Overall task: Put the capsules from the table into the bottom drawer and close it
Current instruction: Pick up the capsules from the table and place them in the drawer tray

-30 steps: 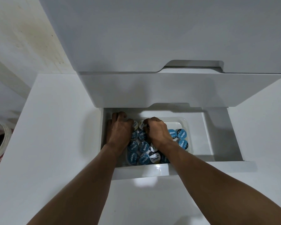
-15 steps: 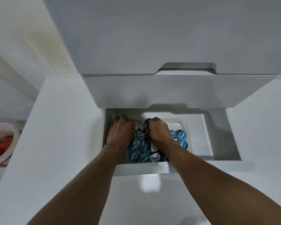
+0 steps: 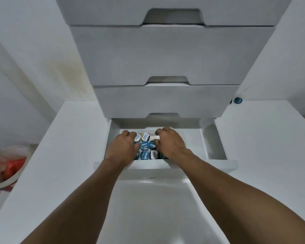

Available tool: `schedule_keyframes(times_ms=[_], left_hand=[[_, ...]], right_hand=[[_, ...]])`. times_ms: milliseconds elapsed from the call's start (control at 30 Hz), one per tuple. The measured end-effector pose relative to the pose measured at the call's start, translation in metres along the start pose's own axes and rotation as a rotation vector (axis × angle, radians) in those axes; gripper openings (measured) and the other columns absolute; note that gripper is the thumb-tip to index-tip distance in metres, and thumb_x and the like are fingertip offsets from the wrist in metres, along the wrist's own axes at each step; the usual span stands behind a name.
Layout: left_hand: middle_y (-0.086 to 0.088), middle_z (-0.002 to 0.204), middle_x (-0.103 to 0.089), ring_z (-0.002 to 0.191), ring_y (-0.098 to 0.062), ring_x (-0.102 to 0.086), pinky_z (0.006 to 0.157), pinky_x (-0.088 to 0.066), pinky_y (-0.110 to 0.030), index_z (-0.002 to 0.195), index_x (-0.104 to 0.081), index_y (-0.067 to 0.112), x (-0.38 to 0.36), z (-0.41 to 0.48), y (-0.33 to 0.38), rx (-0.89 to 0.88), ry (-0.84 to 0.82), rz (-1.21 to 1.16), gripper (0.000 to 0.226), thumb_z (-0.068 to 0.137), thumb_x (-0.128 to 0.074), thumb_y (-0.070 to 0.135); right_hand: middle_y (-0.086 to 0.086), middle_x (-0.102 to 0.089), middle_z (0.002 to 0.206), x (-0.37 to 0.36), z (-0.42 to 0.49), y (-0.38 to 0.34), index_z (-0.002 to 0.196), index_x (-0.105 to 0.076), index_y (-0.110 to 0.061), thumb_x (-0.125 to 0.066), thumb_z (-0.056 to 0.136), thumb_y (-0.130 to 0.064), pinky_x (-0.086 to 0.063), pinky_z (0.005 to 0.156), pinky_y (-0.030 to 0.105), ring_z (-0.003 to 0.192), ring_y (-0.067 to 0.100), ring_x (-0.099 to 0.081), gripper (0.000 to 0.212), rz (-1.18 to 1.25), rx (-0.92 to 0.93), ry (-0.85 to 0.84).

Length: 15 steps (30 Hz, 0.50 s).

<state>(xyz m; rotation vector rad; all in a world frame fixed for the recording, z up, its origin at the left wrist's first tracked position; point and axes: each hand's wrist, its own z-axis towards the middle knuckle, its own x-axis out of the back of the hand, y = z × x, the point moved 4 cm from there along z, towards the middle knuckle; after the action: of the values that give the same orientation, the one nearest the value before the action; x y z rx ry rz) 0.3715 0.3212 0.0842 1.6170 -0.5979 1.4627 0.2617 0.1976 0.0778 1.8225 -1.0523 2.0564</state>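
The bottom drawer (image 3: 165,166) of a white drawer unit stands pulled out. Inside it a clear tray holds several blue and white capsules (image 3: 144,146), lids up. My left hand (image 3: 123,147) lies palm down over the left side of the capsules, fingers bent. My right hand (image 3: 172,143) covers the right side, with fingers curled at the far edge and the thumb touching a capsule. Both palms hide what is under them. One blue capsule (image 3: 238,100) lies on the white table to the right of the unit.
Three shut drawers (image 3: 165,55) stack above the open one. The white table (image 3: 63,155) runs along both sides of the unit. A white bucket (image 3: 9,173) with something red in it stands at the far left, below the table edge.
The view has pulled back and up, showing more drawers and the capsule at right. My right hand has shifted right and farther back, over the right-hand capsules. My left hand has stayed.
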Motion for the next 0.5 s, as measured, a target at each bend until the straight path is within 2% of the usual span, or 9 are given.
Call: schedule_keyframes(times_ms=[133, 333, 400, 500], left_hand=[[-0.009, 0.116, -0.058, 0.101, -0.028, -0.058, 0.082, -0.048, -0.036, 0.118, -0.057, 0.015, 0.022, -0.019, 0.024, -0.065, 0.042, 0.027, 0.034, 0.093, -0.051, 0.037], [-0.01, 0.11, -0.058, 0.095, -0.031, -0.059, 0.073, -0.047, -0.037, 0.11, -0.058, 0.013, 0.045, -0.051, 0.061, -0.161, 0.105, 0.039, 0.029, 0.092, -0.051, 0.035], [-0.008, 0.11, -0.058, 0.096, -0.03, -0.059, 0.072, -0.047, -0.035, 0.111, -0.058, 0.014, 0.046, -0.068, 0.075, -0.205, 0.123, 0.034, 0.03, 0.091, -0.052, 0.035], [-0.008, 0.113, -0.058, 0.099, -0.03, -0.058, 0.074, -0.048, -0.037, 0.116, -0.057, 0.015, 0.046, -0.092, 0.096, -0.253, 0.144, 0.003, 0.033, 0.091, -0.052, 0.036]], right_hand=[[0.012, -0.062, 0.117, 0.027, -0.032, 0.003, 0.116, -0.061, -0.01, -0.058, 0.092, -0.028, -0.049, 0.086, 0.037, 0.106, 0.031, -0.057, 0.03, -0.035, -0.007, 0.081], [0.012, -0.057, 0.114, 0.059, -0.094, 0.006, 0.111, -0.062, -0.01, -0.054, 0.09, -0.026, -0.049, 0.081, 0.038, 0.103, 0.033, -0.057, 0.027, -0.037, -0.1, 0.162], [0.011, -0.057, 0.108, 0.062, -0.122, 0.008, 0.11, -0.062, -0.01, -0.051, 0.091, -0.025, -0.05, 0.078, 0.039, 0.1, 0.033, -0.057, 0.027, -0.065, -0.114, 0.167], [0.01, -0.057, 0.112, 0.066, -0.162, 0.017, 0.116, -0.059, -0.011, -0.05, 0.092, -0.026, -0.051, 0.082, 0.04, 0.102, 0.031, -0.058, 0.03, -0.077, -0.152, 0.17]])
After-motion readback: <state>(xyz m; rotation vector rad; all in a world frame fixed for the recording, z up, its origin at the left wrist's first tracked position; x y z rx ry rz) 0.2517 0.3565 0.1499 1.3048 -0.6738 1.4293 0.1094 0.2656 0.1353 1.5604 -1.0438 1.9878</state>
